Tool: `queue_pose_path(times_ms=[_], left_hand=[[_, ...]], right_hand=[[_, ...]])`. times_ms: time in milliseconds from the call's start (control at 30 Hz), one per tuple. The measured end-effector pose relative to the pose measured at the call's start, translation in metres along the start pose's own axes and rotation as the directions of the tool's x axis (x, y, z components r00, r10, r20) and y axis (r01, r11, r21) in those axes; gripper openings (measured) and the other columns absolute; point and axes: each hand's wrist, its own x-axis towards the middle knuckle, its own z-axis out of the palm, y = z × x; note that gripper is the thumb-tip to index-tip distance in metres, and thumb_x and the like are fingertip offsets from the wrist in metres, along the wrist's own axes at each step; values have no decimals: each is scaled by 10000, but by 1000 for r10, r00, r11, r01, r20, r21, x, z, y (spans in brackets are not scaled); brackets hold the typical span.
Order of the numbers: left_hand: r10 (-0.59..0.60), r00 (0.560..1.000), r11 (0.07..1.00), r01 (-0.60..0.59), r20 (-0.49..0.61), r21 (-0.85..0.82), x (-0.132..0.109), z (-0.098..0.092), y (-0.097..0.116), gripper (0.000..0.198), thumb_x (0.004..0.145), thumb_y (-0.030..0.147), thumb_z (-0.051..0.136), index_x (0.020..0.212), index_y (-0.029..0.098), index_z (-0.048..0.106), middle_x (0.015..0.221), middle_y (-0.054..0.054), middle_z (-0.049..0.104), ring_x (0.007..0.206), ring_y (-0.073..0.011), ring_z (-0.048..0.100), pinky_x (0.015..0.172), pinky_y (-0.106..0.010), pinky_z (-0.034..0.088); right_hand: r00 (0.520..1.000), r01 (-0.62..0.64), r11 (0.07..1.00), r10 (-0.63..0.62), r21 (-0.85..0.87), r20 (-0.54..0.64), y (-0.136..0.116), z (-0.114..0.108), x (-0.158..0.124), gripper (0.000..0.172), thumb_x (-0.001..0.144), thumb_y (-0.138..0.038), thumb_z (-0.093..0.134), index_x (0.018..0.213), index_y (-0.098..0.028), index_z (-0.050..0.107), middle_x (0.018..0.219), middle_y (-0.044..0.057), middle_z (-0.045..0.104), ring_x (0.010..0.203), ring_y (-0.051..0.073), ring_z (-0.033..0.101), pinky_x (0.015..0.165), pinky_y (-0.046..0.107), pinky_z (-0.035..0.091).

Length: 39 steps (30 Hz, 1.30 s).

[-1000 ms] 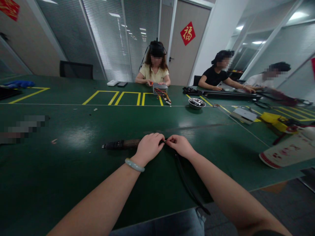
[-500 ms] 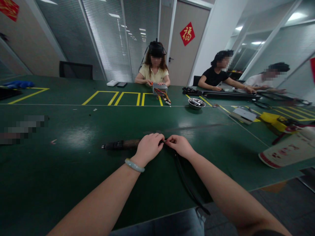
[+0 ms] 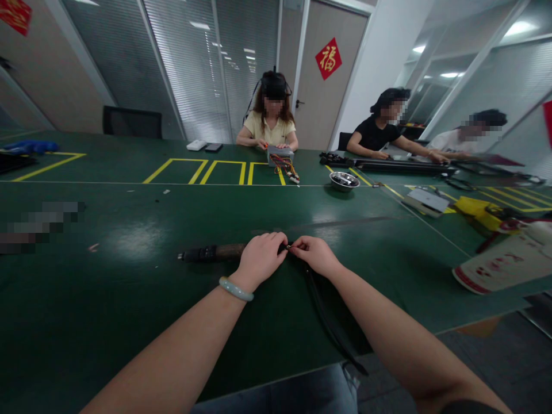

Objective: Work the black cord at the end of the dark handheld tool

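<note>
A dark inline electric screwdriver (image 3: 215, 253) lies across the green table, its metal tip pointing left. My left hand (image 3: 264, 256), with a pale bracelet at the wrist, is wrapped around its rear end. Close against it, my right hand (image 3: 314, 254) pinches a small part with a metallic glint at the screwdriver's tail; the fingertips hide most of it. From under my right hand a black cable (image 3: 321, 310) runs down over the table's front edge.
A cup (image 3: 500, 264) lies tilted at the right, near a yellow object (image 3: 478, 213) and a pale box (image 3: 426, 201). Farther back are a metal bowl (image 3: 344, 181) and a grey box with wires (image 3: 280, 155). Several co-workers sit across the table.
My hands stay nearly in place at the screwdriver's tail. At the far right, a dark flat item now shows by a co-worker.
</note>
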Motion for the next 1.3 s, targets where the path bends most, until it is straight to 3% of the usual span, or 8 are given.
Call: queue_pose_path(times_ms=[1300], left_hand=[[47, 999, 999, -47, -5, -4, 0, -2, 0, 98, 898, 271, 572, 989, 235, 579, 974, -18, 637, 930, -205, 595, 799, -334, 445]], right_hand=[[1000, 8, 1000, -8, 21, 14, 1, 0, -1, 195, 838, -391, 634, 851, -210, 708, 769, 0, 706, 681, 140, 631, 595, 228, 434]])
